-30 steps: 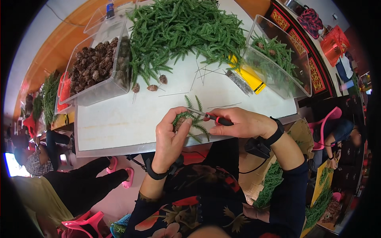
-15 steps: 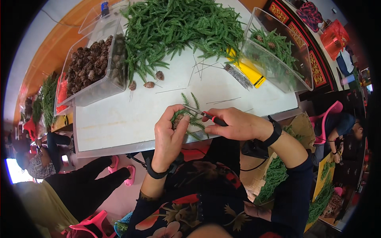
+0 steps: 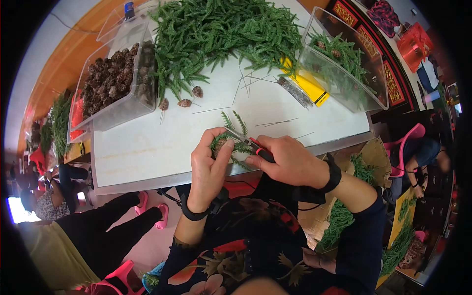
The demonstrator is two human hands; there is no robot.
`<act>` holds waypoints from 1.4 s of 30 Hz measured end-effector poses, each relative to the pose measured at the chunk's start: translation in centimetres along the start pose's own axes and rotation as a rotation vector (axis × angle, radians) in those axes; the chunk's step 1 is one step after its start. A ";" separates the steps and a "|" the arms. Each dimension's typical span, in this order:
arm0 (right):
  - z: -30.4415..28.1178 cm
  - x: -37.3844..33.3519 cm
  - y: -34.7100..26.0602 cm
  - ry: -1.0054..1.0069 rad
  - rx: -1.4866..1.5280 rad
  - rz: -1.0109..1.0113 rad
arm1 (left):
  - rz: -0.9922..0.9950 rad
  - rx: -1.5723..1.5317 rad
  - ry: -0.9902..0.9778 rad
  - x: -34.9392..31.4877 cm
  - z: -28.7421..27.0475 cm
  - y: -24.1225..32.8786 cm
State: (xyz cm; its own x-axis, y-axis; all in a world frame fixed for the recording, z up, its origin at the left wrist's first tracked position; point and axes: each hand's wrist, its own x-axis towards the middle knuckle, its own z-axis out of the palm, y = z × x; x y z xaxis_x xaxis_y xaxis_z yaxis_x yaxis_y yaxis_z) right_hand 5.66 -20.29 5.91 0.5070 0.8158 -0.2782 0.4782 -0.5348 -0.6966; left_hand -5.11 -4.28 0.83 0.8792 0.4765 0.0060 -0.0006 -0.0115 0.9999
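Observation:
Near the table's front edge my left hand (image 3: 210, 160) pinches a green artificial pine sprig (image 3: 237, 123) with a brown pine cone (image 3: 221, 146) nested among its needles. My right hand (image 3: 290, 160) is closed round a pair of pliers (image 3: 260, 148) with red and black handles. The jaws of the pliers reach over the sprig, close to my left fingertips. Just what the jaws grip is too small to make out. Beyond my hands lie thin wires (image 3: 277, 122) and a few loose pine cones (image 3: 184, 103) with wire tails.
A clear bin of pine cones (image 3: 105, 86) stands at the left. Green sprigs (image 3: 226, 34) are heaped at the back. On the right, a clear bin (image 3: 344, 73) holds sprigs beside a yellow packet (image 3: 307, 86) and a wire bundle (image 3: 295, 93). Other people sit and stand nearby.
My right hand has turned, its wrist now lower, and the handles of the pliers tilt more downward. My left hand keeps its hold on the sprig, almost unmoved.

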 end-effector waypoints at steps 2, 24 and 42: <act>-0.6 0.3 0.5 -0.054 0.033 -0.001 | 0.006 -0.015 -0.019 0.0 -0.3 0.1; -2.1 0.5 1.4 -0.148 0.107 -0.114 | -0.223 -0.254 -0.204 -0.4 -1.8 0.8; -4.0 0.9 1.8 -0.302 -0.061 -0.345 | -0.374 -0.704 -0.562 0.0 -3.2 -0.3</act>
State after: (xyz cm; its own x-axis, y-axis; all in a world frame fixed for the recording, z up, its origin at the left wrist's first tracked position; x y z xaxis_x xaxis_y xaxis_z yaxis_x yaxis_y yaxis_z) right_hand 9.88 -21.41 7.06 0.0839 0.9711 -0.2236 0.6285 -0.2257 -0.7443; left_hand -6.68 -1.46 0.55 0.9795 -0.1482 -0.1364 0.2009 0.6699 0.7147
